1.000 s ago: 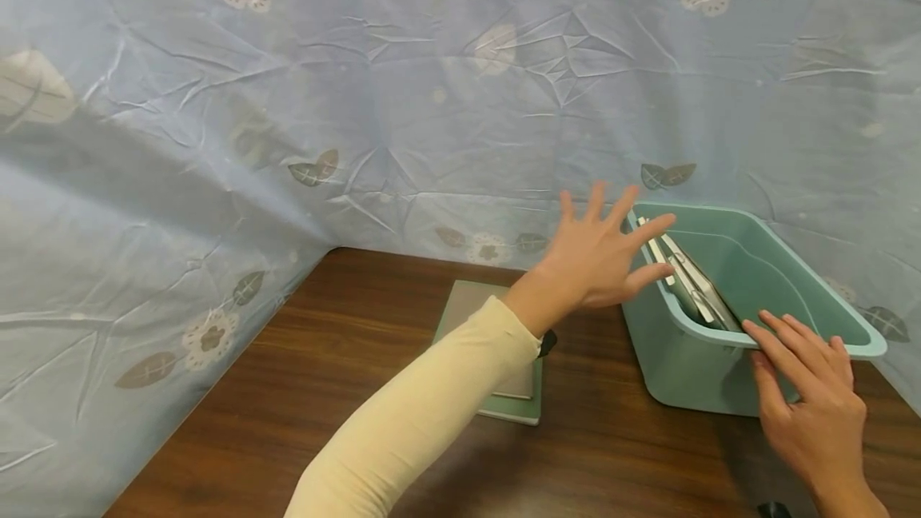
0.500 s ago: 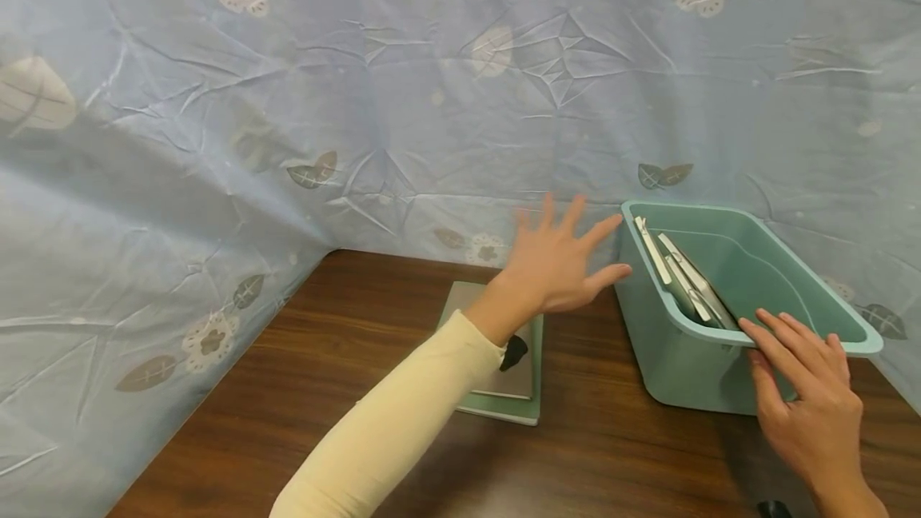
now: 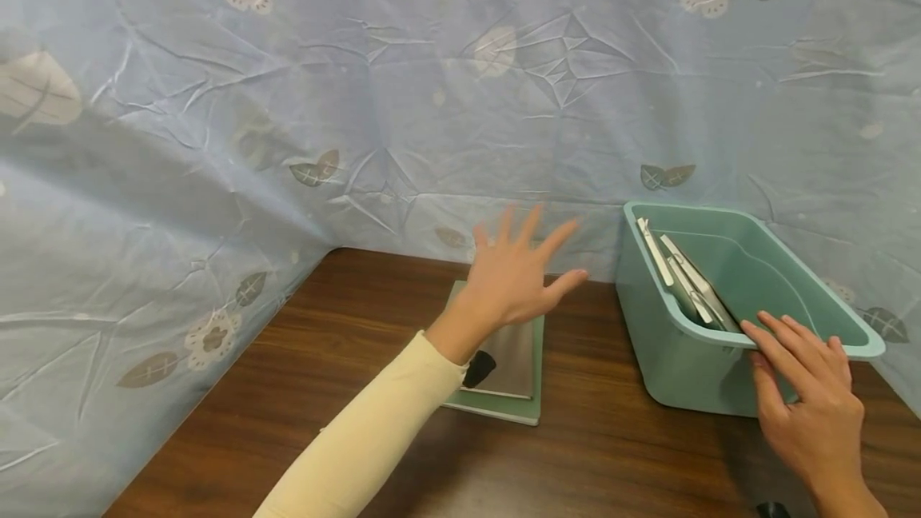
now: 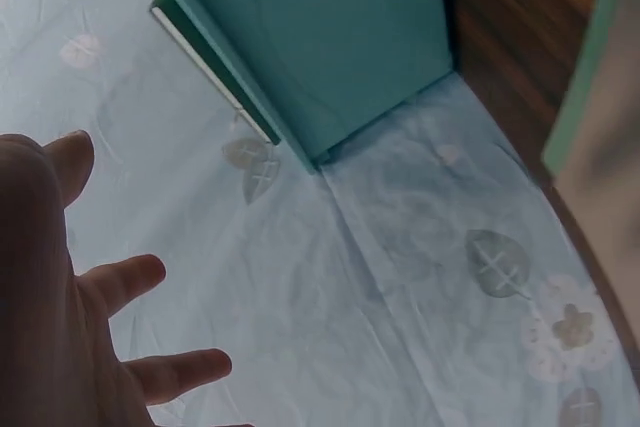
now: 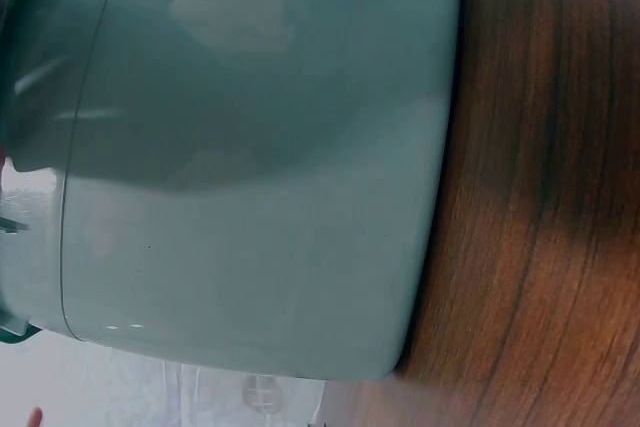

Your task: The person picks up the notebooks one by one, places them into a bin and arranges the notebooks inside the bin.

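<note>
My left hand [image 3: 507, 278] hovers with fingers spread above two stacked notebooks on the table, holding nothing. The upper notebook [image 3: 514, 362] has a grey-brown cover; the larger green notebook [image 3: 538, 366] shows around it. Part of both is hidden behind the hand and wrist. My right hand [image 3: 813, 406] grips the near rim of a teal plastic bin [image 3: 691, 378], fingers over the rim and thumb against the outer wall. Several thin books [image 3: 687, 278] with pale edges lean against the bin's left inner wall. In the left wrist view, a green book edge [image 4: 215, 67] sticks out past the rim.
The bin stands at the right of the dark wood table [image 3: 302, 390]. A pale blue floral sheet [image 3: 432, 102] hangs behind the table and along its left side. A small black object [image 3: 773, 509] shows by my right wrist.
My left hand has moved left from the bin's left rim to over the notebooks, fingers still spread. My right hand has stayed at the bin's near rim.
</note>
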Tool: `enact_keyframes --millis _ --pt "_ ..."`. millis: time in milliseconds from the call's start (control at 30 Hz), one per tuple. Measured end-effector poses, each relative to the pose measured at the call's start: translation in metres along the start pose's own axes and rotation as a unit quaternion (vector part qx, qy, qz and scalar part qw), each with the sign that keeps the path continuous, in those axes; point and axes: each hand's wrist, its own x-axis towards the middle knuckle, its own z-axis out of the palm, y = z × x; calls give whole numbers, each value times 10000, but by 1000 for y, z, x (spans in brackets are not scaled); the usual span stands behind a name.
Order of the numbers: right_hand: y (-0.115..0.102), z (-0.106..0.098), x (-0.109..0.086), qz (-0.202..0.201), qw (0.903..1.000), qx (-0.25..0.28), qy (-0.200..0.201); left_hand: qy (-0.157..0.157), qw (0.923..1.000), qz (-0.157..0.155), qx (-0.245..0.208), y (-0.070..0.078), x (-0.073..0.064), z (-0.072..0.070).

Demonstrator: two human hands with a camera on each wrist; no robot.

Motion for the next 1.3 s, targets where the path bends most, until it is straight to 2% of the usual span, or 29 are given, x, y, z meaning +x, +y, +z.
enact_keyframes --millis 133,233,467,800,1300 --pt "-1 0 0 18 10000 25 19 79 9999 -100 0 -9 -11 11" --pt "-2 0 0 17 10000 -17 -1 -6 9997 -255 -30 -16 -16 18" --pt "-1 -1 1 11 10000 -44 13 -269 9973 -597 -337 -25 -22 27" --pt "-4 1 3 -37 9998 163 109 -311 9922 -1066 -570 -34 -32 40" --pt "-3 0 1 -9 9998 154 102 -298 9865 -1310 -939 -39 -41 56"
